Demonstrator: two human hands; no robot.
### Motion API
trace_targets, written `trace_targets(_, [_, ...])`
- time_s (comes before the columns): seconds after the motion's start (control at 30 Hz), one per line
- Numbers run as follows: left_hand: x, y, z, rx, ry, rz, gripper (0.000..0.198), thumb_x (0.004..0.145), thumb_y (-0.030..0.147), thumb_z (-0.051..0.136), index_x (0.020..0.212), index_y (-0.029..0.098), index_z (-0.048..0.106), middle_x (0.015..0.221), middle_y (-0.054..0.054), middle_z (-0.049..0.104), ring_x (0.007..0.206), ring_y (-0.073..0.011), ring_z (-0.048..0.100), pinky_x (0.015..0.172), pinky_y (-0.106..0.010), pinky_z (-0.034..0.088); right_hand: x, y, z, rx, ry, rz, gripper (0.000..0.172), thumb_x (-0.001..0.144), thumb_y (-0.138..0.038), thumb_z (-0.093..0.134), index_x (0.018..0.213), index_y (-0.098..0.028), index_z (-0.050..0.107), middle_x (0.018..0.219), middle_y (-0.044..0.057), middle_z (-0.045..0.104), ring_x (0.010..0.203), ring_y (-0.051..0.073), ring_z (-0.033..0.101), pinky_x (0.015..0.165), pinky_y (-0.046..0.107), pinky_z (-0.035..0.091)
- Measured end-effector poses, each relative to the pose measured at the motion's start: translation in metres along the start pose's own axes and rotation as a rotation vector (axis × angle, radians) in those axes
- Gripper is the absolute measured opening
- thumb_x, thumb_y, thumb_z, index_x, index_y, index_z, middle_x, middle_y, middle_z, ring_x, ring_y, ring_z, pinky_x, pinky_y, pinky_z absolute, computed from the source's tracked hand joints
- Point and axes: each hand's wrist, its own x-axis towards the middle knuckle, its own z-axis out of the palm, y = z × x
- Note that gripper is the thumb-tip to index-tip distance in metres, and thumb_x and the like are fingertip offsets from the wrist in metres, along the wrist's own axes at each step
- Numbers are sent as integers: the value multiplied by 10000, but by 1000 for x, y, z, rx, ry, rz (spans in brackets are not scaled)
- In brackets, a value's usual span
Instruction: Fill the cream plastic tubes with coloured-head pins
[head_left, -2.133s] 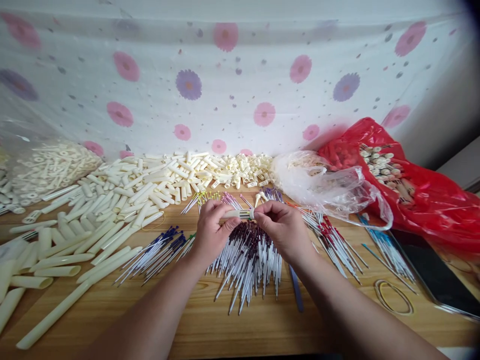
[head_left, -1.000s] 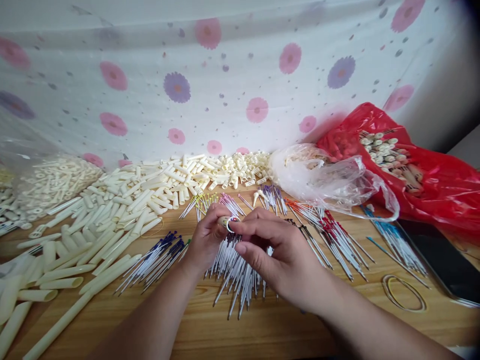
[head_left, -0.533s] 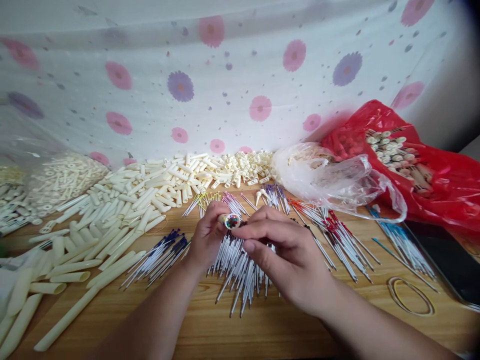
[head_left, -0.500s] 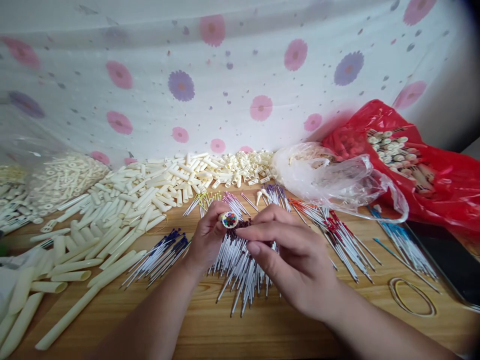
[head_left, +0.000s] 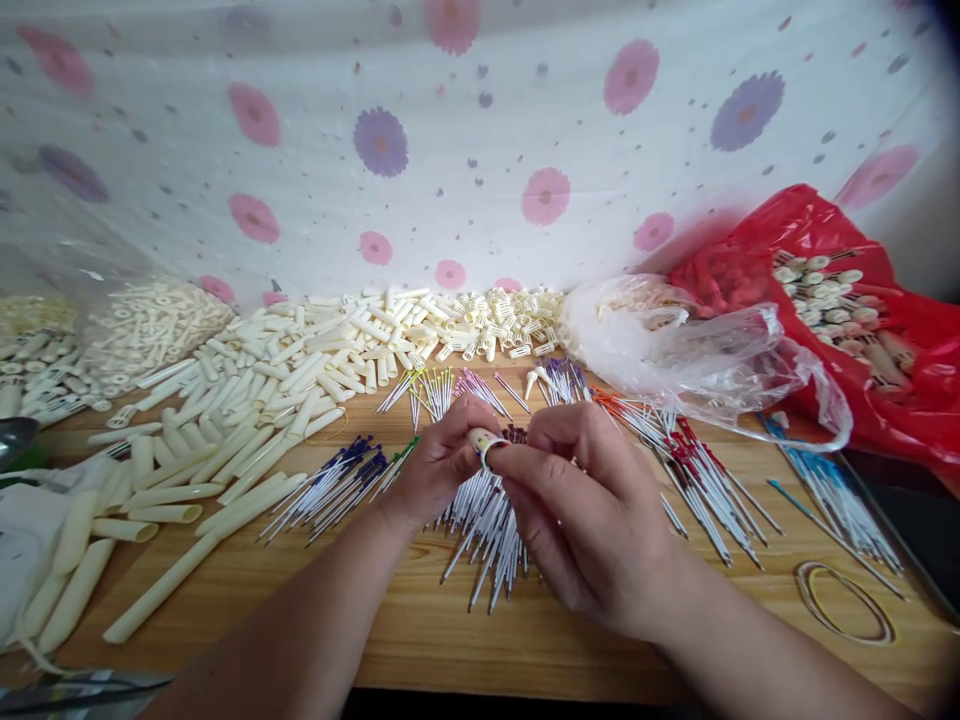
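My left hand (head_left: 442,455) is closed around a cream pen barrel (head_left: 481,438), its open end turned toward my right hand. Earlier, coloured refill tips showed inside that end; a fingertip now covers most of it. My right hand (head_left: 592,500) is curled, its index finger pressed against the barrel's mouth and its other fingers bent in. A small pale bit shows among them, but I cannot make out what it is. Beneath both hands lies a fanned pile of white ink refills (head_left: 487,530) with dark maroon tips, partly hidden by the hands.
Cream barrels (head_left: 300,380) are heaped at the left and back. Around the hands lie dark blue-tipped refills (head_left: 337,480), red-tipped refills (head_left: 705,490) and light-blue-tipped refills (head_left: 832,490). A clear bag (head_left: 690,350), a red bag (head_left: 922,330) and rubber bands (head_left: 844,602) are on the right.
My right hand has moved in to the barrel, its index finger now on the open end. The barrel has turned so its mouth faces right. The view has shifted slightly.
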Motion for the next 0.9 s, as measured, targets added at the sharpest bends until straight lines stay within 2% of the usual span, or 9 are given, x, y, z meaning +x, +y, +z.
trace_targets(0.13, [0, -3, 1, 100, 48, 39, 370, 839, 556, 505, 813, 200, 601, 827, -39, 512, 823, -200, 492, 785, -355, 413, -3, 1, 8, 144, 20, 66, 334, 805, -33, 515, 1089, -201, 566, 905, 52, 467, 804, 157, 496, 638, 300, 447])
trace_targets(0.3, [-1, 1, 9, 257, 197, 112, 488, 842, 641, 392, 786, 185, 557, 809, -37, 496, 808, -190, 473, 752, -322, 384, -1, 6, 4, 234, 37, 69, 372, 793, -31, 539, 1105, -228, 592, 897, 39, 460, 799, 148, 500, 637, 291, 447])
trace_targets(0.37, [-2, 3, 14, 231, 180, 111, 509, 850, 646, 361, 754, 179, 536, 771, -31, 477, 771, -183, 459, 719, -312, 367, 6, 16, 0, 265, 136, 106, 293, 814, -84, 548, 1037, -250, 639, 885, 36, 490, 806, 154, 520, 653, 298, 452])
trace_targets(0.47, [-5, 4, 20, 116, 89, 86, 546, 850, 665, 321, 688, 173, 491, 697, -19, 441, 687, -164, 427, 659, -302, 339, 27, 50, 1, 276, 329, 246, 184, 866, -199, 513, 951, -253, 667, 866, 38, 564, 784, 162, 565, 654, 309, 463])
trace_targets(0.5, [-6, 3, 21, 82, 57, 82, 555, 845, 675, 321, 669, 173, 480, 677, -16, 434, 667, -159, 418, 647, -300, 333, 35, 66, 4, 251, 307, 306, 168, 869, -232, 514, 936, -234, 669, 860, 39, 593, 763, 160, 578, 649, 304, 465])
trace_targets(0.53, [-7, 3, 22, 56, 23, 77, 566, 834, 689, 326, 652, 173, 472, 661, -13, 430, 652, -155, 411, 636, -297, 329, 44, 82, 9, 203, 220, 372, 157, 856, -257, 535, 912, -208, 672, 847, 41, 623, 756, 162, 591, 656, 299, 468])
trace_targets(0.63, [-9, 3, 23, 22, -76, 41, 605, 755, 751, 389, 609, 170, 468, 635, -5, 420, 611, -139, 392, 584, -279, 306, 62, 131, 25, -101, -289, 529, 239, 848, -270, 502, 942, -158, 692, 838, 53, 689, 732, 154, 615, 640, 259, 463])
trace_targets(0.77, [-9, 4, 23, 40, -91, -6, 544, 654, 668, 639, 556, 170, 441, 587, 23, 416, 554, -108, 365, 532, -252, 271, 63, 177, 40, -256, -479, 562, 200, 776, -152, 552, 865, -132, 730, 795, 64, 710, 718, 159, 615, 666, 250, 444])
trace_targets(0.9, [-8, 6, 23, 113, -59, -69, 457, 713, 448, 704, 520, 172, 395, 528, 46, 401, 514, -88, 344, 514, -235, 261, 56, 193, 47, -325, -642, 500, 273, 731, -78, 583, 940, -157, 740, 970, 80, 697, 833, 169, 605, 766, 255, 438])
